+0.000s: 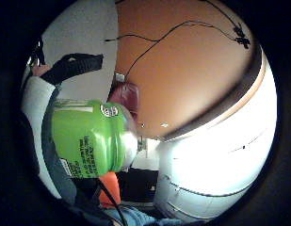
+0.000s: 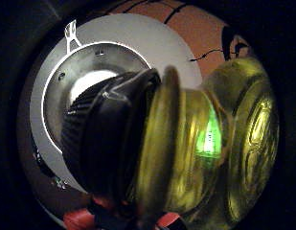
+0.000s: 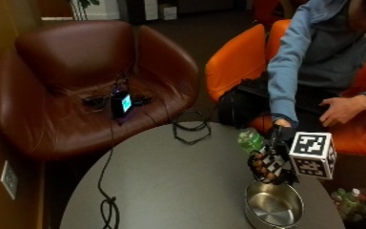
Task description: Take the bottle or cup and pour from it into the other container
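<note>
Round grey table (image 3: 170,181) has loads of bare space; the shiny steel pot (image 3: 274,208) sits near its edge. Gloved right hand (image 3: 270,164) grasps the green-labelled plastic bottle (image 3: 251,140), raised just beside the pot.

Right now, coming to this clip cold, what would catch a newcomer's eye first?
The green bottle gripped in the gloved right hand, held off the round grey table near its edge. Just below and beside it a shiny steel pot stands on the table. In the thumb-side palm view the bottle's dark cap is on and points toward the pot's open mouth. Behind the table, a brown leather armchair holds a small lit device and cables.
</note>
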